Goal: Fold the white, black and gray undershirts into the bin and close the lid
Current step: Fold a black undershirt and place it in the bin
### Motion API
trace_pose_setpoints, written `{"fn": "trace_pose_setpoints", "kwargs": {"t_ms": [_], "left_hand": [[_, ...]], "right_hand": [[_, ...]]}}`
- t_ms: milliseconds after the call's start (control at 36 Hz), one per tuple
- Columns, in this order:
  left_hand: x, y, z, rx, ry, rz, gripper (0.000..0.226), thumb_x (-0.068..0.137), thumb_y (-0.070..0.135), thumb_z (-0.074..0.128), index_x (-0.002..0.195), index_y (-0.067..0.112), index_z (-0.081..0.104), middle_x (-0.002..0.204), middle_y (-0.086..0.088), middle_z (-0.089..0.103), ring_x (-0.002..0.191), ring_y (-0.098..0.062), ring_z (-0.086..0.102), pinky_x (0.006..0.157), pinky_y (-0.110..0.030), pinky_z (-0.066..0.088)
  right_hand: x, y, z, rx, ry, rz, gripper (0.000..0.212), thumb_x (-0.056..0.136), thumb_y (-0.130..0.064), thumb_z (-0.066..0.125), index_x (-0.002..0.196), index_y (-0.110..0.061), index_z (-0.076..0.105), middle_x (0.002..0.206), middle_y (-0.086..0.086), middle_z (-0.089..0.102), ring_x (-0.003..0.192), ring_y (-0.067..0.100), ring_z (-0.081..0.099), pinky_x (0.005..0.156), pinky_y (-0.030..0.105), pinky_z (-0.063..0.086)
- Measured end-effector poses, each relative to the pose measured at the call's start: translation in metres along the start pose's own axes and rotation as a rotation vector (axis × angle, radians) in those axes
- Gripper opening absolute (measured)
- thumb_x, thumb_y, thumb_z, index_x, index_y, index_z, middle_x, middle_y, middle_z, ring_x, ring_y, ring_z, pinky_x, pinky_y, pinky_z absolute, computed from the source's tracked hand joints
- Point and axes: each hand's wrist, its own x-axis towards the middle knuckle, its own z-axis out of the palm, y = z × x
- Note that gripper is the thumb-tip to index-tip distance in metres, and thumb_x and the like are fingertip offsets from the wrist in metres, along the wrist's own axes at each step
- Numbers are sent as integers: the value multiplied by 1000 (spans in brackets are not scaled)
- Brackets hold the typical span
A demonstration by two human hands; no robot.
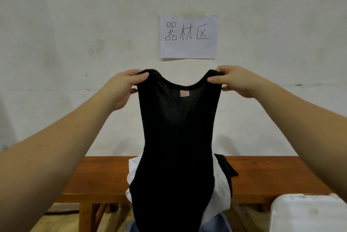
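- The black undershirt [178, 137] is held up in the air in front of the wall, hanging full length with the neckline at the top.
- The left shoulder strap is pinched by the left hand [124, 89], thumb on the near side and fingers curled behind the fabric.
- The right shoulder strap is pinched by the right hand [234, 81] in the same manner; both arms are extended forward and upward.
- A small pale label [184, 93] is seen just below the neckline, at the centre.
- A wooden bench [272, 175] is seen behind the lower part of the garment, against the wall.
- White cloth [219, 190] is seen on the bench, mostly hidden by the hanging undershirt; a dark cloth [226, 166] lies beside it on the right.
- A blue rim [223, 224] is visible at the bottom edge; what it belongs to cannot be told.
- A white lidded container [308, 214] is at the lower right corner.
- A paper sign [188, 36] with handwritten characters is fixed to the wall above the hands.
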Motion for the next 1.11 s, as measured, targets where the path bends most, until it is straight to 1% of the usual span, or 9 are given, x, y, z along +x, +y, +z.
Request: {"fn": "trace_pose_setpoints", "kwargs": {"t_ms": [139,417,528,611,694,750,944,1028,1111], "left_hand": [[-4,9,34,-166,-109,16,13,93,18,58,98,15,69,91,7,71,89,-8,64,84,-27,40],[-12,-7,59,52,-243,-4,10,93,11,63,98,12,71,91,6,75,91,-6,68,79,-14,48],[-12,-18,56,36,-213,-17,8,92,10,63,94,10,70,85,6,75,86,-8,68,80,-18,47],[-12,-21,53,-25,-158,-6,9,93,10,62,92,11,71,83,6,74,84,-9,67,84,-23,46],[-10,-18,49,-87,-113,-2,10,95,10,60,95,10,70,87,3,73,86,-10,66,84,-24,46],[-11,-17,47,-94,-105,1,11,95,11,59,96,11,70,87,4,73,85,-9,66,79,-21,47],[-20,-24,32,-72,-81,-10,13,96,12,58,101,12,70,90,5,74,89,-8,68,74,-17,49],[-24,-30,25,-62,-72,-21,13,96,12,58,99,12,70,90,6,74,90,-8,67,76,-18,49],[-25,-35,18,-65,-54,-28,14,97,12,57,99,13,70,89,7,74,90,-8,67,78,-20,48]], "right_hand": [[7,-22,34,-11,14,-117,19,86,-40,70,73,-26,64,73,-11,58,77,12,51,75,31,39],[-1,-24,90,-7,-44,-145,21,94,-44,58,95,-29,72,90,-11,67,84,7,54,78,27,41],[-9,2,108,332,-43,-126,17,94,-38,52,95,-24,62,81,-12,63,79,7,57,75,26,40],[-18,38,137,526,-138,-31,25,71,-23,50,94,-17,57,81,-5,66,77,9,60,72,28,39],[-36,77,169,263,-361,56,61,59,-21,59,119,-7,58,115,13,67,105,18,62,95,37,44],[-49,98,186,5,-549,98,63,77,-18,62,138,-10,50,130,7,61,118,18,57,103,31,44],[-64,143,201,-356,-764,180,21,91,-37,65,111,-30,67,117,-9,68,105,8,61,98,28,43],[-69,147,199,-365,-800,215,36,86,-46,67,118,-30,66,122,-12,66,112,11,60,106,33,42],[-72,151,194,-245,-804,298,45,89,-41,69,130,-24,62,125,-12,66,112,8,62,100,25,44]]}}
